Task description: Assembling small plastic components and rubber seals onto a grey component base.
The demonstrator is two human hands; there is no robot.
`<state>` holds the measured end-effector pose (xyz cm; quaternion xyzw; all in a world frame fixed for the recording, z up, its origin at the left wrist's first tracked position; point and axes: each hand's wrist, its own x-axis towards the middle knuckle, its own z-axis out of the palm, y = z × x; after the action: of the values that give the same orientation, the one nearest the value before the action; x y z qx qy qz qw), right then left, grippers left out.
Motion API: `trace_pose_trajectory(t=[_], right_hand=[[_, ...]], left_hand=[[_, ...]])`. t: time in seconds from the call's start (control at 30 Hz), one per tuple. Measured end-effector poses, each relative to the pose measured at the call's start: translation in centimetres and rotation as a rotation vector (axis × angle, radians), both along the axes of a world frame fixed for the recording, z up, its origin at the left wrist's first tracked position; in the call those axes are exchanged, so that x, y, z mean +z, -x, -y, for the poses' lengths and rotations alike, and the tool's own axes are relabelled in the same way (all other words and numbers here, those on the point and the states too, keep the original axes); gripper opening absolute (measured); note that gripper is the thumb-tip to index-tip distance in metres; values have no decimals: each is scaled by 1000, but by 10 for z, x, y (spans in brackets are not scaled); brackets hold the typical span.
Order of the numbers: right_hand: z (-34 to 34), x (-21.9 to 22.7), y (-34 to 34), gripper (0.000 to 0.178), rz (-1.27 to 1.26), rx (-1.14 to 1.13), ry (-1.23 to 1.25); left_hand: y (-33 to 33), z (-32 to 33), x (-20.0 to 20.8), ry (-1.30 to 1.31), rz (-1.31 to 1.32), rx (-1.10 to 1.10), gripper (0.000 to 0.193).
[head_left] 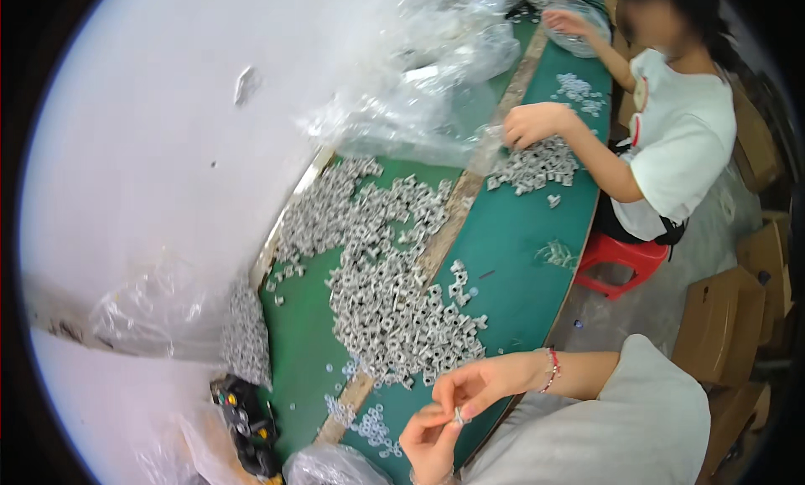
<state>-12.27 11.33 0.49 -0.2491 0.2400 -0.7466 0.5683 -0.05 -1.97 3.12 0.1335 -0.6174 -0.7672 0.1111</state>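
At the table's near edge, my left hand [428, 445] and my right hand [493, 383] meet fingertip to fingertip. Pinched between them is a small grey-white fitting [459, 416], partly covered by the fingers; its exact shape is hard to make out. My right wrist wears a red and white beaded bracelet. Just beyond my hands spreads a large pile of small grey branched fittings [394, 317]. Beside my left hand lie loose small translucent rings [373, 426], with a few more scattered close to the pile.
A co-worker [683, 141] sits on a red stool [620, 263], one hand at another fitting pile [537, 165]. Clear plastic sheeting [419, 91] covers the green table's [520, 242] far part. A black game-controller-like object [245, 422] lies left; cardboard boxes [717, 326] stand right.
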Motion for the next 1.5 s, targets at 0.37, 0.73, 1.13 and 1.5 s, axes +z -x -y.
trace_pose_trajectory(t=[0.37,0.73,1.13,1.5], right_hand=[[-1,11,-3,11,-49,-136,69],[5,34,23,31,-214,-302,86],[39,46,-1,29,-298,-454,-50],[62,37,-29,18,-115,-275,-25]], left_hand=[[11,-13,4,106,-31,105,8],[55,-6,18,-71,-347,99,20],[39,16,14,-201,-420,110,18],[1,35,4,2,-444,171,21]])
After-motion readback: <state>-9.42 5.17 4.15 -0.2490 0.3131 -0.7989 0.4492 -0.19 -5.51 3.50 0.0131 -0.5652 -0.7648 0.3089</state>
